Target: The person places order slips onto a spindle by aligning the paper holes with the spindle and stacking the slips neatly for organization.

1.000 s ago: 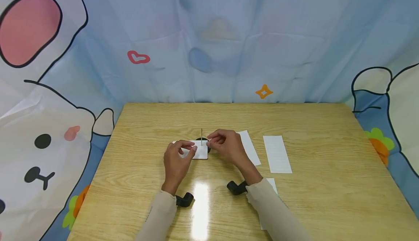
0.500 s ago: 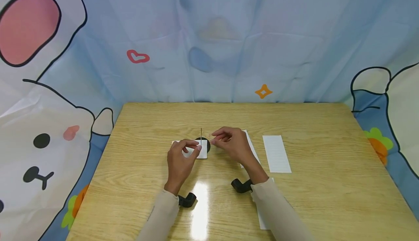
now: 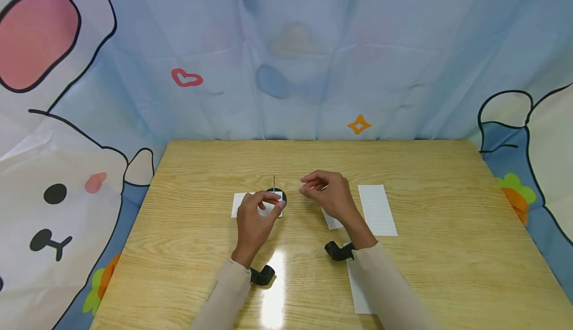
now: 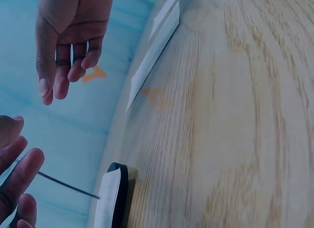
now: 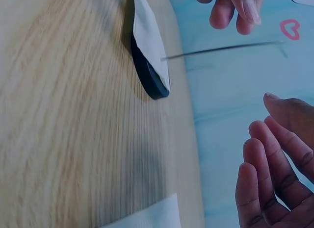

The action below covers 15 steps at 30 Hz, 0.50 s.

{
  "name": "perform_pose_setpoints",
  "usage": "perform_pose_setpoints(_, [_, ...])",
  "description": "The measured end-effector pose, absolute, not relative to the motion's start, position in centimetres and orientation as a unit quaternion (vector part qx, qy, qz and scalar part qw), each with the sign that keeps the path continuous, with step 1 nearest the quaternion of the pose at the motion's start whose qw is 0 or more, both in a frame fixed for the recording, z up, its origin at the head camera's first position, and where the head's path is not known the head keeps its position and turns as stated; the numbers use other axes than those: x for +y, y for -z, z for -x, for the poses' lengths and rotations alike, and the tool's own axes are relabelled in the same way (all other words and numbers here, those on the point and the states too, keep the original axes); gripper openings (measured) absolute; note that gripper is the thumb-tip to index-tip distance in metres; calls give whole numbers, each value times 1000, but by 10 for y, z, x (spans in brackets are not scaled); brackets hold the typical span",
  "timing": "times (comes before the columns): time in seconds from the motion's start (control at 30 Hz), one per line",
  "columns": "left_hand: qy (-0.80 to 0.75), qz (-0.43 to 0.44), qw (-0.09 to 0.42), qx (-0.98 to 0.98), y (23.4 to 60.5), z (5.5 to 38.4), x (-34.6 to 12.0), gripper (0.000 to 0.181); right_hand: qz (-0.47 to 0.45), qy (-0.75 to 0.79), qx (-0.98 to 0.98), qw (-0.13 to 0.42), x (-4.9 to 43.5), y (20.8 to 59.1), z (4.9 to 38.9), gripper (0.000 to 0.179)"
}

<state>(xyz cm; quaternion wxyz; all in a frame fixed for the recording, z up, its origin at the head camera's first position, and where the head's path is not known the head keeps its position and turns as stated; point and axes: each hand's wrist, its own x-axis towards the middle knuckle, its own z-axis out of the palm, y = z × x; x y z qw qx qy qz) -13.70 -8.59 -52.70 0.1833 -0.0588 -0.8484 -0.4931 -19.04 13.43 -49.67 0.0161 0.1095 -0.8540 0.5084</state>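
Note:
A paper spike stands near the middle of the table; its round black base (image 3: 284,199) lies partly under a lined white paper slip (image 3: 241,204). The thin metal spike (image 5: 221,50) pokes up through that slip. My left hand (image 3: 255,220) hovers in front of the spike and hides part of the slip. Its fingers are loosely bent and hold nothing that I can see. Off to the right of the spike, my right hand (image 3: 331,193) hangs above the table with its fingers relaxed, thumb and index tips close together. No object shows between them.
To the right lies a lined paper slip (image 3: 377,210). Another slip (image 3: 331,219) is partly covered by my right hand, and a third slip (image 3: 359,285) by my right sleeve. A printed cloth (image 3: 304,61) hangs behind the wooden table (image 3: 179,250).
My right hand has drawn away from the spike to the right. My left hand has shifted slightly right, in front of the spike. The slip stays on the spike.

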Motion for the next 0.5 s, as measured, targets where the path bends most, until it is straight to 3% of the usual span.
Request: perform_pose_setpoints(0.5, [472, 88, 196, -855, 530, 136, -66, 15, -96, -492, -865, 17, 155, 497, 195, 23])
